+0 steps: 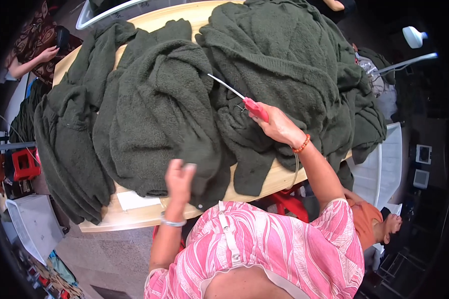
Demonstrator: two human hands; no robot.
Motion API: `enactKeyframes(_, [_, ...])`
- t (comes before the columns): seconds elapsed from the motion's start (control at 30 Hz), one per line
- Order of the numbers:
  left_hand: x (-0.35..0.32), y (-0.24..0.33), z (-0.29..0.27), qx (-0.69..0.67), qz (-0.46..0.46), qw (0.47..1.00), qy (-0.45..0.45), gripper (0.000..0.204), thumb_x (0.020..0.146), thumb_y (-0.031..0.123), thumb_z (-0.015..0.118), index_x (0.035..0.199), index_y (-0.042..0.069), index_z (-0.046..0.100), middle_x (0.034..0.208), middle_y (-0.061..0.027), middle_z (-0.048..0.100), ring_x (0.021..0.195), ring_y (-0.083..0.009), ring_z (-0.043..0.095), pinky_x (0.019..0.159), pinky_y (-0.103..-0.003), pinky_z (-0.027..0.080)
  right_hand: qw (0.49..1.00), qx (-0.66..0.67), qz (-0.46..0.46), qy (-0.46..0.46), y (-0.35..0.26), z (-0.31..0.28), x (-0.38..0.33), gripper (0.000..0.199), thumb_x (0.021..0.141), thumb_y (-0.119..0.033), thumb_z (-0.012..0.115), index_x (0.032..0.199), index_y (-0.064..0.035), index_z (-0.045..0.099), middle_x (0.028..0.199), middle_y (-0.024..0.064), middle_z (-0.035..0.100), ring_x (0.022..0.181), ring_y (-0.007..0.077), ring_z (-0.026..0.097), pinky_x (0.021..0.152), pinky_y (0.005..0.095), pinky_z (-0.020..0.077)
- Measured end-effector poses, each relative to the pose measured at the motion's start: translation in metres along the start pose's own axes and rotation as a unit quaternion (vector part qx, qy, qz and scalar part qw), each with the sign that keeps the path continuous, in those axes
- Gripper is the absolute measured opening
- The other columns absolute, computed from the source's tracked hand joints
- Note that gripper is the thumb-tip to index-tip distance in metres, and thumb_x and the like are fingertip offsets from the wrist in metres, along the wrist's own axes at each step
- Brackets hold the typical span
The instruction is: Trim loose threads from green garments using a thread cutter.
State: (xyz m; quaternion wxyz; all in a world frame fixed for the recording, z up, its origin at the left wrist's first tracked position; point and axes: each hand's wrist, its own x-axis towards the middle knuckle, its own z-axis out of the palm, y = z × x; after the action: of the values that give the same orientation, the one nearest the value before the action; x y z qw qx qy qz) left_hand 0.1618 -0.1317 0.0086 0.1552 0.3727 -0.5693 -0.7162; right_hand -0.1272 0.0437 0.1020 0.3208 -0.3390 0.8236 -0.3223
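In my right hand (280, 125) is a red air blow gun (257, 109). Its long thin metal nozzle points up and left, over the dark green knit garments. A thin hose (297, 172) hangs below my right wrist toward the table edge. My left hand (178, 180), smeared by motion, is at the lower right part of a bunched dark green sweater (154, 117). Whether its fingers grip the cloth I cannot tell. The sweater's near part is blurred too. More green knitwear (67, 149) lies to the left, with sleeves hanging over the table edge.
A tall heap of green sweaters (284, 55) covers the wooden table's (97, 225) right side. White paper (134, 200) lies at the near edge. White bins stand right (391, 159) and lower left (37, 224). Red stools (25, 164) and two other people are nearby.
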Motion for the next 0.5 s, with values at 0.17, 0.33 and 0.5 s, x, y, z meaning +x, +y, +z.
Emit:
enactKeyframes(0.17, [0.01, 0.068, -0.107, -0.289, 0.012, 0.941, 0.173, 0.028, 0.095, 0.017, 0.063, 0.118, 0.001, 0.058, 0.109, -0.0075, 0.063, 0.098, -0.0159, 0.059, 0.09, -0.032, 0.048, 0.999, 0.031, 0.019, 0.026, 0.016, 0.006, -0.031, 0.031, 0.095, -0.004, 0.055, 0.127, -0.0004, 0.055, 0.109, 0.0118, 0.068, 0.101, 0.02, 0.065, 0.093, 0.0312, 0.0462])
enactKeyframes(0.33, [0.001, 0.003, -0.127, 0.242, 0.118, 0.929, 0.252, 0.053, 0.096, 0.029, 0.063, 0.14, 0.006, 0.043, 0.132, -0.0115, 0.054, 0.121, -0.0224, 0.052, 0.094, -0.031, 0.044, 0.999, -0.013, 0.035, 0.005, 0.016, 0.02, -0.038, 0.034, 0.094, -0.004, 0.056, 0.128, -0.0033, 0.055, 0.105, 0.0154, 0.069, 0.102, 0.0229, 0.066, 0.091, 0.033, 0.0474])
enactKeyframes(0.5, [0.01, -0.04, -0.116, 0.056, 0.01, 0.946, 0.319, 0.069, 0.09, 0.03, 0.072, 0.144, 0.005, 0.036, 0.143, -0.0171, 0.039, 0.132, -0.0292, 0.038, 0.103, -0.042, 0.04, 1.0, -0.005, 0.001, 0.005, 0.011, 0.028, -0.048, 0.036, 0.093, -0.002, 0.056, 0.129, -0.006, 0.055, 0.104, 0.016, 0.068, 0.099, 0.0228, 0.067, 0.089, 0.0332, 0.0486])
